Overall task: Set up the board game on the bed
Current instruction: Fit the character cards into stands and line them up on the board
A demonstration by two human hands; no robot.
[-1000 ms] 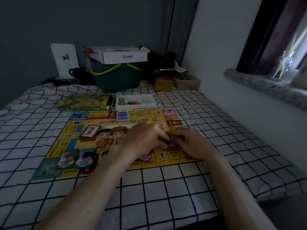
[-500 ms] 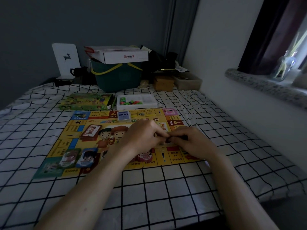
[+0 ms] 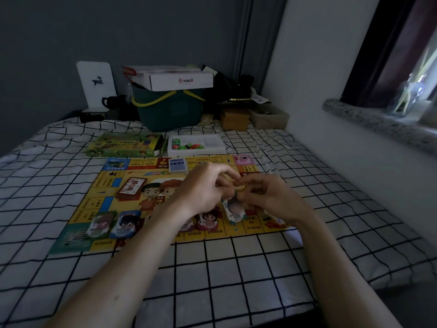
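Your left hand (image 3: pixel 203 188) and right hand (image 3: pixel 272 197) have lifted together, now pinching a character card (image 3: pixel 234 209) above the game board (image 3: pixel 104 185)'s 5 o'clock edge, so placing it comes next.

- bed (image 3: pixel 212 268), white sheet with black grid
- game board (image 3: pixel 99 192) flat on it
- game box (image 3: pixel 123 145), white tray (image 3: pixel 212 147) beyond board
- green basket (image 3: pixel 170 112) at far end
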